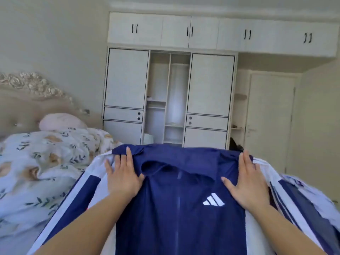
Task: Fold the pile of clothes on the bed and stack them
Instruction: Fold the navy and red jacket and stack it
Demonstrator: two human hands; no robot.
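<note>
A navy and white track jacket [176, 208] lies spread front-up before me, zipper down the middle, a white three-stripe logo on its chest, hood at the far end. My left hand [122, 178] rests flat on the jacket's left shoulder with fingers straight and spread. On the right shoulder, my right hand [245, 183] presses flat too, fingers extended toward the hood. The white sleeves with navy stripes run out to both sides. No pile or stack of other clothes shows.
A floral duvet [42, 162] bunches on the bed to the left, with a pink pillow [61, 121] and an ornate headboard [27, 92] behind. A white wardrobe [169, 96] with an open middle section stands ahead. A closed door [268, 124] is at right.
</note>
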